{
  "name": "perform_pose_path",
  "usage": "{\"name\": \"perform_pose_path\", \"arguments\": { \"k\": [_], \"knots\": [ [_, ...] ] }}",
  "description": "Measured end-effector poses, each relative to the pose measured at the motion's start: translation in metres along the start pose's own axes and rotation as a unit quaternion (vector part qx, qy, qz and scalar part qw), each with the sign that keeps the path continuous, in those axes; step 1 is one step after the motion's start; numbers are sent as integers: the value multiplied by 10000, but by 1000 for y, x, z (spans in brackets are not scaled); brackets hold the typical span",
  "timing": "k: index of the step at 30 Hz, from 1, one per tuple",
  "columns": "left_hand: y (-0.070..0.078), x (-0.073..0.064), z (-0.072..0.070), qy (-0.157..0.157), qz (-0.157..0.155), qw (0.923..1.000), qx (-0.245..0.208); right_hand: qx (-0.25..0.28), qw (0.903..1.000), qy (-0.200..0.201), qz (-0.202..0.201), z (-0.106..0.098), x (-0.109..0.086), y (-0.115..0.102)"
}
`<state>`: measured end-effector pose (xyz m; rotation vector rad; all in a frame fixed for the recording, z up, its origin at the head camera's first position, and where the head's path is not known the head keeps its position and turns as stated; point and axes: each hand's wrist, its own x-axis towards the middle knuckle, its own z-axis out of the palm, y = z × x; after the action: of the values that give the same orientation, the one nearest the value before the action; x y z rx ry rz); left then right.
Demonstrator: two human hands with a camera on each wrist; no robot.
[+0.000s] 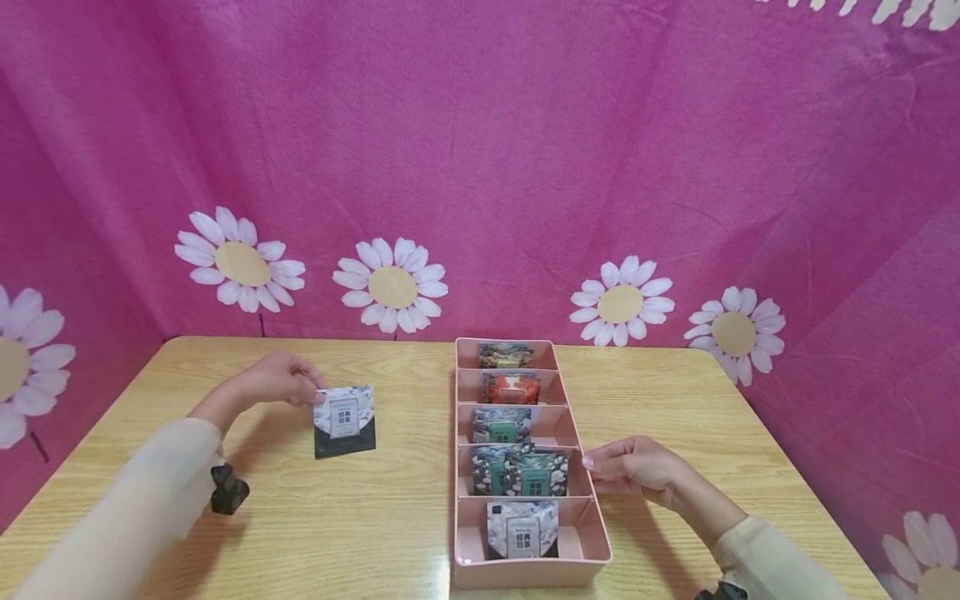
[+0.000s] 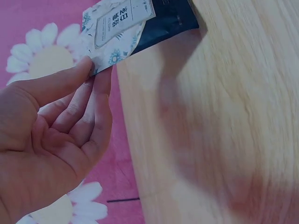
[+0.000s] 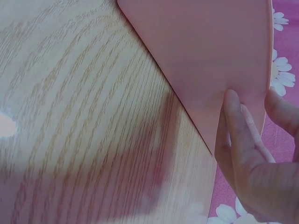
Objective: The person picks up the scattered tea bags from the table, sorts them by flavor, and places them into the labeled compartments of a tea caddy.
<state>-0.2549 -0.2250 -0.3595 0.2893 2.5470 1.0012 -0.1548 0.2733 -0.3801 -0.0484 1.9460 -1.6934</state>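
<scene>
Between thumb and fingers my left hand (image 1: 281, 380) pinches one corner of a tea sachet (image 1: 345, 418), white with a floral print above and black below. In the left wrist view the sachet (image 2: 122, 23) hangs over the table's edge area. My right hand (image 1: 648, 472) rests against the right side of a long pink divided box (image 1: 532, 575). Its fairly straight fingertips touch the box's outer wall in the right wrist view, with the thumb near the rim. A matching white sachet (image 1: 522, 531) stands in the front compartment.
Behind it, other compartments hold dark green floral sachets (image 1: 536, 473), a grey-green sachet (image 1: 501, 426), a red sachet (image 1: 512, 388) and a brownish sachet (image 1: 506, 356). The wooden table (image 1: 360, 525) backs onto a pink curtain (image 1: 480, 167) with daisies.
</scene>
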Motion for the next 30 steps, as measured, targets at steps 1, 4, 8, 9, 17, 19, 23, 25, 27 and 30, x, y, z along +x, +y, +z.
{"name": "perform_pose_path", "arguments": {
  "k": [1, 4, 8, 9, 17, 19, 23, 25, 27, 30],
  "knots": [
    [3, -1, 1, -4, 19, 10000, -4, 4, 10000, -5, -3, 0, 0, 0],
    [12, -3, 4, -27, 82, 10000, -44, 7, 10000, -30, -19, -1, 1, 0],
    [26, -7, 8, 23, 208, 9998, -11, -24, 10000, 9, 24, -1, 1, 1],
    [29, -8, 9, 37, 259, 9997, 11, -30, 10000, 20, 42, -1, 1, 0],
    [56, -15, 22, 127, 624, 9975, 297, 20, 10000, -68, -38, -1, 2, 1],
    [65, -19, 25, 137, 681, 9970, 338, 29, 9999, -87, -48, -2, 2, 2],
    [82, -28, 31, 113, 953, 9945, 424, 38, 9999, -103, -54, -2, 2, 1],
    [89, -32, 34, 99, 1088, 9930, 458, 50, 9999, -109, -53, -1, 1, 1],
    [95, -36, 37, 110, 1205, 9912, 537, 44, 9999, -117, -66, 0, 1, 1],
    [105, -43, 40, 121, 1376, 9881, 679, 49, 9999, -110, -57, 0, 0, 1]
  ]
}}
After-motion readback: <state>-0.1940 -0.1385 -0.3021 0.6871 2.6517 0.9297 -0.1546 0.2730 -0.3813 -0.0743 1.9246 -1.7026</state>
